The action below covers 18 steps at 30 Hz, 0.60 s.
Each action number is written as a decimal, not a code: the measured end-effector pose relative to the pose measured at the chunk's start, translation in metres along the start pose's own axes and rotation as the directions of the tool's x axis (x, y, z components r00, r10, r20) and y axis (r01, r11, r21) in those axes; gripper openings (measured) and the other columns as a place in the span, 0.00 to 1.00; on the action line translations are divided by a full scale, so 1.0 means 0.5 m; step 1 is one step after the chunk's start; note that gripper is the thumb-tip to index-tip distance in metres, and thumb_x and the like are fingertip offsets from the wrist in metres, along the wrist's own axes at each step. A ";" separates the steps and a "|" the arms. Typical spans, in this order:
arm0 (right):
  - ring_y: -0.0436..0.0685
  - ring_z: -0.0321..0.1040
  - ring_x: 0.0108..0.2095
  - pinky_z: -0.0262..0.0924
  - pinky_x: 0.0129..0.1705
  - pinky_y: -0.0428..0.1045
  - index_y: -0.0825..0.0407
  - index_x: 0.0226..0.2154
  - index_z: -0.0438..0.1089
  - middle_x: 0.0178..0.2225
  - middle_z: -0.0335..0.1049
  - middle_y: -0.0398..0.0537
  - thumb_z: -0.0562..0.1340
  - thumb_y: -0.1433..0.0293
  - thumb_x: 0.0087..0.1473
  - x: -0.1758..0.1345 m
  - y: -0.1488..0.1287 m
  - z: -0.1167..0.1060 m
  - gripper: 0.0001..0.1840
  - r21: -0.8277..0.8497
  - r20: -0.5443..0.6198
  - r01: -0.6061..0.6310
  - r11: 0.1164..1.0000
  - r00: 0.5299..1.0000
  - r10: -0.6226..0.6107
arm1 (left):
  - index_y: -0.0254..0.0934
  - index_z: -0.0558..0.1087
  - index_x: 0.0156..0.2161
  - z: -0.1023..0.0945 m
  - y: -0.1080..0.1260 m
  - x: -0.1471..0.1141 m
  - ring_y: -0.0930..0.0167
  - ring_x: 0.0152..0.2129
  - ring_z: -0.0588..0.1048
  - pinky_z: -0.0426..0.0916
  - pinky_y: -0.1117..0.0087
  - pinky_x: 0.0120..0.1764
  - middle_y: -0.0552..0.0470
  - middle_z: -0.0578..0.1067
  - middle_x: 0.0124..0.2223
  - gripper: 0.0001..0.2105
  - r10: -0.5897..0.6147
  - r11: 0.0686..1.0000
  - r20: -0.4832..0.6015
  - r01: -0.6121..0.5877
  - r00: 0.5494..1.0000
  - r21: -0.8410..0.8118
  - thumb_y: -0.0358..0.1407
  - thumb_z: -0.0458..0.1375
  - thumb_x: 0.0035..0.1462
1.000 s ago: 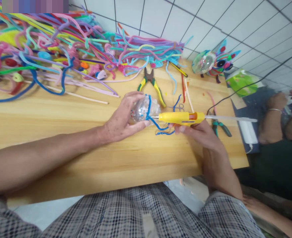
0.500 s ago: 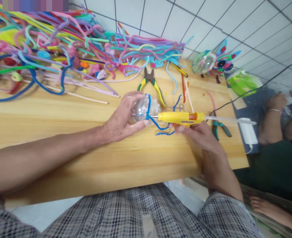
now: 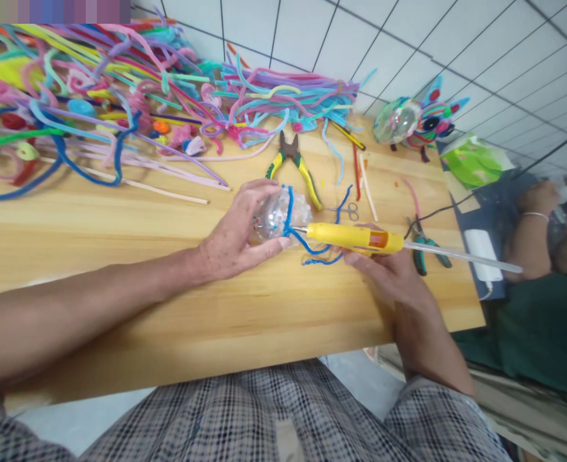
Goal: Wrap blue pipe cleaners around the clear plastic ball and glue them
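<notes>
My left hand is closed round a clear, bumpy plastic ball with small coloured bits on it. A blue pipe cleaner runs across the ball, and its loose ends trail off to the right. In my right hand is a yellow hot glue gun, a long clear glue stick poking out of its back. The gun's metal nozzle meets the blue pipe cleaner at the ball's lower right side, touching or very close. My right fingers are partly hidden behind the gun.
Yellow-green pliers lie just behind the ball, small scissors to its right. Pipe cleaners heap along the back left. A finished-looking pipe-cleaner figure stands back right. Teal-handled pliers, a black cord and another person's arm are at right.
The back of the glue gun has swung slightly down and to the right, with the nozzle staying at the pipe cleaner. My left hand holds the ball almost unmoved.
</notes>
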State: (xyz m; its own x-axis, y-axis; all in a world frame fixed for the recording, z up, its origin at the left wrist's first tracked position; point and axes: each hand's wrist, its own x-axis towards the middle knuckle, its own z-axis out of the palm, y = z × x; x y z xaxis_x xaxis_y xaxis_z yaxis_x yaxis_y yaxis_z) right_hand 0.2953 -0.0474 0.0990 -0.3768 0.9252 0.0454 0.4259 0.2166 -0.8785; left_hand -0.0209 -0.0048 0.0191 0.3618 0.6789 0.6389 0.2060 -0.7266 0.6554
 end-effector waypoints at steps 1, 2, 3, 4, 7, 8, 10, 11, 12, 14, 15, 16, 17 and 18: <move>0.58 0.83 0.42 0.78 0.46 0.53 0.43 0.44 0.84 0.44 0.86 0.46 0.71 0.55 0.69 0.000 -0.002 -0.001 0.11 -0.002 0.008 0.010 1.000 1.000 -0.010 | 0.53 0.58 0.77 0.000 0.000 0.000 0.50 0.69 0.70 0.73 0.35 0.70 0.40 0.70 0.69 0.38 0.000 1.000 0.000 0.000 1.000 -0.002 0.46 0.69 0.69; 0.58 0.82 0.42 0.78 0.46 0.53 0.43 0.44 0.84 0.43 0.85 0.46 0.71 0.56 0.69 0.001 -0.004 -0.002 0.10 -0.005 0.014 0.019 1.000 1.000 -0.019 | 0.53 0.58 0.77 0.001 0.000 0.000 0.50 0.69 0.70 0.73 0.34 0.70 0.40 0.70 0.69 0.38 -0.001 1.000 -0.001 0.001 1.000 -0.004 0.46 0.69 0.69; 0.58 0.82 0.41 0.77 0.45 0.52 0.43 0.44 0.84 0.42 0.84 0.46 0.71 0.56 0.69 0.002 -0.006 -0.003 0.10 -0.009 0.018 0.028 1.000 0.999 -0.027 | 0.53 0.58 0.77 0.001 -0.001 0.000 0.50 0.69 0.70 0.73 0.34 0.70 0.40 0.70 0.69 0.38 -0.002 1.000 -0.004 0.002 1.000 -0.006 0.46 0.69 0.69; 0.58 0.81 0.41 0.77 0.44 0.52 0.43 0.44 0.83 0.41 0.83 0.46 0.70 0.57 0.69 0.002 -0.009 -0.004 0.09 -0.016 0.019 0.035 0.999 0.999 -0.034 | 0.53 0.58 0.77 0.002 -0.001 0.000 0.50 0.69 0.70 0.72 0.34 0.70 0.40 0.70 0.69 0.38 -0.002 1.000 -0.007 0.002 1.000 -0.008 0.46 0.69 0.69; 0.59 0.79 0.40 0.76 0.43 0.53 0.43 0.43 0.83 0.40 0.82 0.46 0.70 0.58 0.70 0.002 -0.013 -0.005 0.08 -0.054 0.023 0.055 0.997 0.998 -0.054 | 0.54 0.58 0.77 0.003 -0.003 -0.001 0.48 0.69 0.70 0.72 0.33 0.70 0.40 0.70 0.69 0.38 -0.005 1.000 -0.015 0.005 1.000 -0.020 0.46 0.69 0.68; 0.59 0.79 0.40 0.76 0.43 0.54 0.43 0.43 0.82 0.41 0.81 0.46 0.69 0.58 0.70 0.002 -0.012 -0.005 0.08 -0.074 0.022 0.067 0.995 0.998 -0.065 | 0.54 0.59 0.77 0.003 -0.003 -0.001 0.48 0.69 0.70 0.72 0.32 0.70 0.40 0.70 0.69 0.38 -0.008 1.000 -0.014 0.007 1.000 -0.025 0.47 0.70 0.68; 0.60 0.79 0.40 0.76 0.44 0.55 0.43 0.43 0.81 0.41 0.81 0.47 0.69 0.58 0.70 0.001 -0.009 -0.007 0.08 -0.120 0.027 0.101 0.988 0.995 -0.099 | 0.54 0.59 0.77 0.002 -0.003 -0.001 0.48 0.69 0.70 0.71 0.31 0.70 0.40 0.70 0.69 0.38 -0.017 0.999 -0.007 0.016 1.000 -0.032 0.47 0.70 0.68; 0.61 0.78 0.41 0.76 0.44 0.56 0.43 0.43 0.81 0.41 0.81 0.48 0.68 0.58 0.70 0.001 -0.007 -0.008 0.08 -0.142 0.031 0.120 0.983 0.993 -0.117 | 0.55 0.59 0.76 0.002 -0.003 -0.001 0.48 0.69 0.70 0.71 0.31 0.70 0.40 0.70 0.70 0.38 -0.022 0.999 -0.004 0.022 1.000 -0.036 0.47 0.70 0.68; 0.62 0.78 0.41 0.76 0.45 0.57 0.43 0.42 0.80 0.41 0.81 0.48 0.68 0.58 0.70 0.001 -0.006 -0.008 0.09 -0.159 0.034 0.139 0.977 0.990 -0.135 | 0.55 0.59 0.76 0.002 -0.002 -0.001 0.47 0.70 0.69 0.70 0.31 0.70 0.40 0.70 0.70 0.38 -0.027 0.999 -0.002 0.027 1.000 -0.041 0.46 0.70 0.68; 0.62 0.78 0.41 0.76 0.45 0.58 0.44 0.42 0.80 0.41 0.81 0.49 0.68 0.58 0.70 0.002 -0.004 -0.009 0.08 -0.179 0.040 0.169 0.969 0.986 -0.164 | 0.54 0.60 0.76 0.001 -0.002 -0.001 0.47 0.70 0.69 0.68 0.30 0.71 0.39 0.70 0.70 0.38 -0.034 0.998 0.000 0.034 0.999 -0.051 0.46 0.70 0.68; 0.62 0.78 0.41 0.75 0.45 0.58 0.44 0.42 0.80 0.41 0.81 0.49 0.68 0.59 0.71 0.002 -0.005 -0.009 0.08 -0.183 0.040 0.177 0.967 0.984 -0.173 | 0.54 0.60 0.76 0.001 -0.002 -0.001 0.47 0.70 0.69 0.68 0.30 0.71 0.39 0.70 0.70 0.37 -0.035 0.998 0.000 0.035 0.999 -0.051 0.46 0.70 0.68; 0.62 0.78 0.40 0.75 0.45 0.58 0.44 0.42 0.80 0.41 0.80 0.49 0.67 0.59 0.71 0.002 -0.006 -0.009 0.08 -0.183 0.042 0.186 0.965 0.983 -0.181 | 0.54 0.60 0.76 0.001 -0.002 -0.001 0.47 0.70 0.69 0.68 0.30 0.71 0.39 0.70 0.70 0.37 -0.035 0.998 0.000 0.035 0.999 -0.048 0.46 0.70 0.68; 0.62 0.77 0.40 0.75 0.45 0.58 0.44 0.43 0.79 0.41 0.80 0.49 0.67 0.60 0.71 0.002 -0.008 -0.008 0.07 -0.183 0.043 0.193 0.964 0.981 -0.188 | 0.54 0.59 0.76 0.001 -0.003 -0.001 0.47 0.70 0.69 0.69 0.31 0.71 0.40 0.70 0.70 0.38 -0.031 0.999 -0.001 0.031 1.000 -0.043 0.46 0.70 0.68; 0.62 0.77 0.40 0.75 0.44 0.58 0.44 0.43 0.79 0.40 0.80 0.48 0.67 0.60 0.72 0.002 -0.010 -0.007 0.07 -0.184 0.045 0.199 0.963 0.980 -0.194 | 0.54 0.59 0.76 0.001 -0.003 -0.001 0.47 0.69 0.69 0.70 0.31 0.70 0.40 0.70 0.70 0.38 -0.026 0.999 0.000 0.026 1.000 -0.037 0.47 0.70 0.68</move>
State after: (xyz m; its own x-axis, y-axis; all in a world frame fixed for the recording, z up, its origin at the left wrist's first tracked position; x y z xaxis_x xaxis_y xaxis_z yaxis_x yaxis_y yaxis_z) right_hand 0.2958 -0.0464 0.1050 -0.4889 0.8507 0.1931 0.4864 0.4496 -0.7491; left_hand -0.0209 -0.0040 0.0175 0.3561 0.6976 0.6217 0.1816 -0.7043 0.6863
